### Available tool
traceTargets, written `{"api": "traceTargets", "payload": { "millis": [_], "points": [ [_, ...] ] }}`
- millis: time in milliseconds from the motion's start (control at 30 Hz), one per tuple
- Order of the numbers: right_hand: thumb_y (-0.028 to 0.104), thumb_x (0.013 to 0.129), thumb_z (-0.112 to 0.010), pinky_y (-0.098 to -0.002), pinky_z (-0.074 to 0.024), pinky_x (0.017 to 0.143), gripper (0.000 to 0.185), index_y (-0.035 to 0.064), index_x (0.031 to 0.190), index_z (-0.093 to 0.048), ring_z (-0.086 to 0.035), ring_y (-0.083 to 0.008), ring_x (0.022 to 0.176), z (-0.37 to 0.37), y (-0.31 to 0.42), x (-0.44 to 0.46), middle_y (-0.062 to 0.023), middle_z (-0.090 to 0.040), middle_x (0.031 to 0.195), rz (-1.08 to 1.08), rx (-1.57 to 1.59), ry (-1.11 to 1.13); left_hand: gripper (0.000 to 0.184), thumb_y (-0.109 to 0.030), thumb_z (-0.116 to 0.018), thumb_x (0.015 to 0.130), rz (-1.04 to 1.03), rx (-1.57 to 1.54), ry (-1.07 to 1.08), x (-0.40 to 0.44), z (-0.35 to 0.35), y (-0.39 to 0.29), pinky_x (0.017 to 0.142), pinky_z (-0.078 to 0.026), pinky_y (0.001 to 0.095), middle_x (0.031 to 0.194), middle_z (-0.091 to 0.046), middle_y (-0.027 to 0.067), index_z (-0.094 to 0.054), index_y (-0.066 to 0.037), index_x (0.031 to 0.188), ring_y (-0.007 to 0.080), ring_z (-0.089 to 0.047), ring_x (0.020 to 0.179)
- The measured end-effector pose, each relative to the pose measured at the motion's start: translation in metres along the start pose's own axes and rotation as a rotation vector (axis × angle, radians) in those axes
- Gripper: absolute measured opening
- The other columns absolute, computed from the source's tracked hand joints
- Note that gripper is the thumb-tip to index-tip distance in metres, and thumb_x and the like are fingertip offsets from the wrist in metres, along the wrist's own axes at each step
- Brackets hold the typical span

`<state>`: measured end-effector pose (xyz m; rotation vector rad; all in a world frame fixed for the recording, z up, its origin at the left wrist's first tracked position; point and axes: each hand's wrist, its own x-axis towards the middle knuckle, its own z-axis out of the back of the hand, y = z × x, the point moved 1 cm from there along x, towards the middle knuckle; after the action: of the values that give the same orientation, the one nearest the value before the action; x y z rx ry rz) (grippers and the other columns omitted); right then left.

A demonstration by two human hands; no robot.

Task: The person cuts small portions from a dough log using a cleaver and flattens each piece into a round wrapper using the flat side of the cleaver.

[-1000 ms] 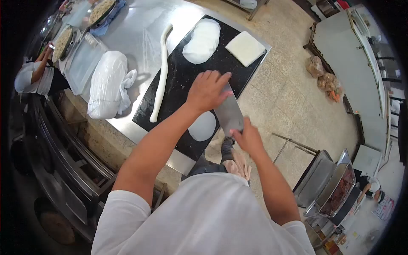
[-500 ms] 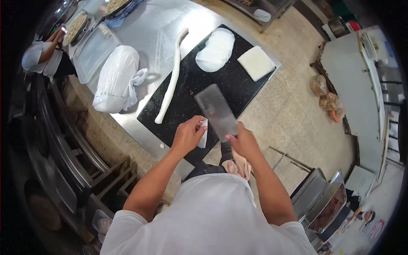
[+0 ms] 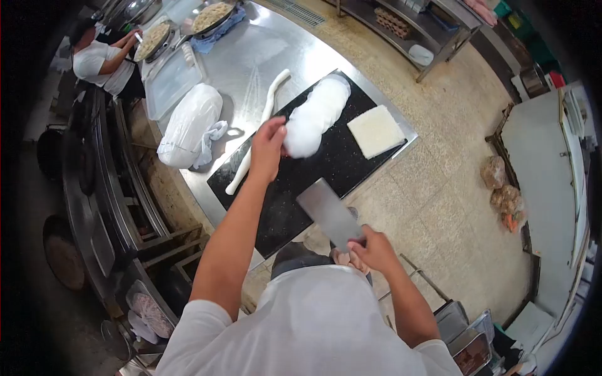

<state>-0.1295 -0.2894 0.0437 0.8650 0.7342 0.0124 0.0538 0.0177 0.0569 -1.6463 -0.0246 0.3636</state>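
My left hand (image 3: 268,150) is at the near left end of a row of overlapping thin white dough rounds (image 3: 327,103). Its fingers and thumb pinch the edge of a blurred dough round (image 3: 303,136) there. Just left of that hand, and partly behind it, lies a long dough rope (image 3: 238,172). My right hand (image 3: 374,249) grips a broad-bladed cleaver (image 3: 329,213) by its handle, its blade over the near edge of the black board (image 3: 282,213). A square white pad or cloth (image 3: 376,131) rests on the board's right part.
A plastic-wrapped white bundle (image 3: 191,125) sits on the steel table (image 3: 257,41), beside a clear tray (image 3: 175,84). Farther back are pans of pale food (image 3: 212,17). A co-worker (image 3: 106,59) stands at the far left. Bagged goods (image 3: 505,199) lie on the floor at right.
My left hand has moved from the board's near end up to the row of rounds, carrying a dough round. The cleaver has moved nearer my body, still in my right hand. The view has shifted.
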Motion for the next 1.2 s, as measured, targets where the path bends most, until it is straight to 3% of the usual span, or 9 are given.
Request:
{"api": "traceTargets", "payload": {
  "millis": [133, 267, 300, 467, 633, 700, 767, 867, 1200],
  "points": [
    [0.031, 0.096, -0.072, -0.0393, -0.0557, 0.066, 0.033, -0.0002, 0.105, -0.063, -0.073, -0.0292, 0.072, 0.042, 0.008, 0.002, -0.0161, -0.074, 0.084, 0.285, 0.183, -0.326, 0.045, -0.019, -0.065, 0.100, 0.033, 0.370, -0.034, 0.036, 0.006, 0.023, 0.084, -0.056, 0.0353, 0.119, -0.069, 0.0125, -0.057, -0.004, 0.142, 0.0187, -0.066, 0.097],
    [0.031, 0.101, -0.067, -0.0328, -0.0522, 0.058, 0.028, 0.0033, 0.100, -0.061, -0.065, -0.0192, 0.061, 0.048, 0.003, 0.065, -0.0084, -0.067, 0.075, 0.313, 0.529, -0.444, 0.055, -0.022, -0.075, 0.091, -0.422, 0.754, -0.010, -0.014, 0.050, 0.034, 0.097, -0.050, 0.0444, 0.127, -0.065, 0.0187, -0.058, -0.004, 0.140, 0.0336, -0.064, 0.110],
    [0.029, 0.102, -0.063, -0.0314, -0.0501, 0.055, 0.024, 0.0054, 0.101, -0.059, -0.061, -0.0164, 0.058, 0.045, 0.004, 0.088, -0.0056, -0.063, 0.073, 0.179, 0.746, -0.451, 0.055, -0.022, -0.078, 0.088, -0.649, 0.918, -0.026, -0.032, 0.067, 0.036, 0.100, -0.048, 0.0472, 0.129, -0.063, 0.0197, -0.059, -0.004, 0.137, 0.0383, -0.061, 0.115],
    [0.021, 0.105, -0.055, -0.0295, -0.0443, 0.045, 0.013, 0.0092, 0.109, -0.051, -0.053, -0.0128, 0.051, 0.014, 0.019, 0.104, -0.0022, -0.055, 0.071, -0.127, 1.114, -0.466, 0.042, -0.020, -0.083, 0.082, -0.497, 1.108, -0.414, -0.098, 0.150, 0.055, 0.099, -0.045, 0.0513, 0.123, -0.061, 0.0172, -0.064, -0.003, 0.115, 0.0401, -0.057, 0.114],
    [0.020, 0.102, -0.058, -0.0306, -0.0442, 0.046, 0.014, 0.0063, 0.104, -0.055, -0.052, -0.0121, 0.050, -0.033, 0.068, 0.055, -0.0020, -0.053, 0.069, -0.107, 0.670, -0.356, 0.030, -0.016, -0.081, 0.084, -0.508, 0.919, -0.234, -0.091, 0.182, 0.068, 0.087, -0.048, 0.0480, 0.100, -0.068, 0.0125, -0.066, -0.004, 0.107, 0.0356, -0.063, 0.095],
    [0.019, 0.100, -0.060, -0.0382, -0.0478, 0.048, 0.015, 0.0054, 0.104, -0.055, -0.062, -0.0202, 0.054, -0.058, 0.113, 0.039, -0.0076, -0.058, 0.069, -0.032, 0.262, -0.301, 0.028, -0.016, -0.080, 0.085, -0.435, 0.844, -0.143, -0.087, 0.189, 0.068, 0.082, -0.050, 0.0466, 0.100, -0.068, 0.0130, -0.067, -0.004, 0.106, 0.0359, -0.064, 0.092],
    [0.017, 0.101, -0.056, -0.0472, -0.0529, 0.055, 0.012, 0.0063, 0.106, -0.055, -0.070, -0.0318, 0.066, -0.089, 0.132, 0.040, -0.0158, -0.067, 0.080, 0.354, -0.382, -0.397, 0.024, -0.016, -0.079, 0.086, -0.450, 0.800, -0.169, -0.089, 0.194, 0.068, 0.078, -0.051, 0.0456, 0.096, -0.067, 0.0132, -0.067, -0.004, 0.103, 0.0357, -0.064, 0.088],
    [0.016, 0.101, -0.051, -0.0546, -0.0553, 0.069, 0.011, 0.0067, 0.107, -0.052, -0.070, -0.0448, 0.082, -0.124, 0.204, 0.040, -0.0241, -0.068, 0.087, 0.300, -0.637, -0.211, 0.023, -0.014, -0.080, 0.084, -0.558, 0.780, -0.092, -0.084, 0.204, 0.073, 0.077, -0.052, 0.0462, 0.094, -0.067, 0.0134, -0.066, -0.005, 0.100, 0.0359, -0.065, 0.086],
    [0.013, 0.100, -0.051, -0.0545, -0.0560, 0.076, 0.015, 0.0026, 0.111, -0.054, -0.071, -0.0459, 0.088, -0.127, 0.160, 0.035, -0.0242, -0.070, 0.099, 0.185, -0.567, -0.104, 0.019, -0.017, -0.073, 0.089, -0.462, 0.731, -0.010, -0.092, 0.206, 0.040, 0.072, -0.049, 0.0489, 0.083, -0.062, 0.0159, -0.063, -0.001, 0.087, 0.0385, -0.060, 0.077]
  ]
}}
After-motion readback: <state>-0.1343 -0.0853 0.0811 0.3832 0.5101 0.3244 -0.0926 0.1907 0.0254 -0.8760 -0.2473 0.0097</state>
